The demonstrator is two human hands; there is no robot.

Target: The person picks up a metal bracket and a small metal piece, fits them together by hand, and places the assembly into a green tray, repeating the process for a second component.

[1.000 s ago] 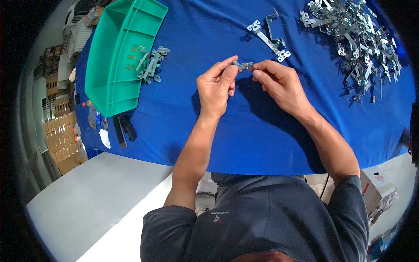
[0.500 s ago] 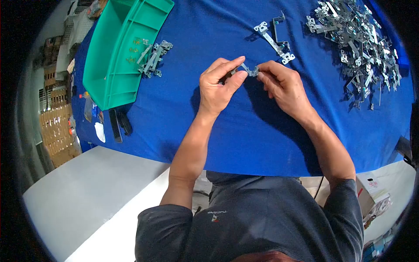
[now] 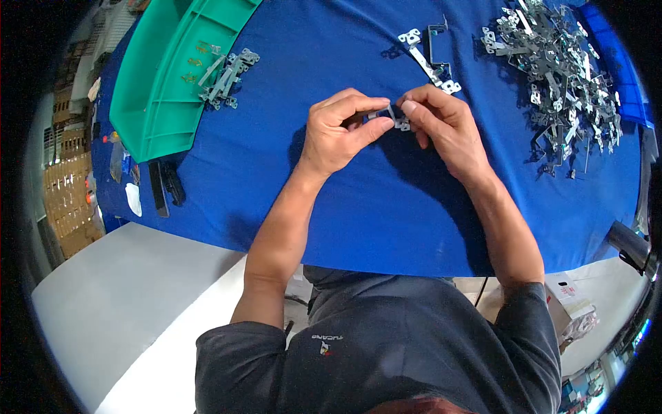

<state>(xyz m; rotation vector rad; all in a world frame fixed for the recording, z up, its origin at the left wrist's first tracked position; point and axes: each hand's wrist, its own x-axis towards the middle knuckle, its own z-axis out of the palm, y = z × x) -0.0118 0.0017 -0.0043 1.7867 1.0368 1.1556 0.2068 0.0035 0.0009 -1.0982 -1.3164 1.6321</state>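
Between the thumb and fingers of my left hand [image 3: 338, 131] is a small metal bracket [image 3: 403, 126], its end showing past the thumb. My right hand [image 3: 445, 127] is pinched close against that bracket, thumb pressed to forefinger. Whatever sits between those right fingertips is too small or hidden to name. Both hands are raised over the blue cloth [image 3: 372, 214]. Beyond them lie a silvery metal bracket [image 3: 422, 62] with rounded, holed ends and a darker, angular one [image 3: 431, 45].
A big heap of metal brackets [image 3: 558, 83] covers the right side. At left stands a green bin [image 3: 131, 124], with a small stack of brackets [image 3: 226, 79] and brass-coloured bits [image 3: 194, 62] by its divided edge. A dark phone-like object [image 3: 158, 190] lies in front of the bin.
My right fingertips have shifted up and left along the bracket, and the bracket has turned in my left hand. The whole view has swung slightly, so the bin and heap appear further left.
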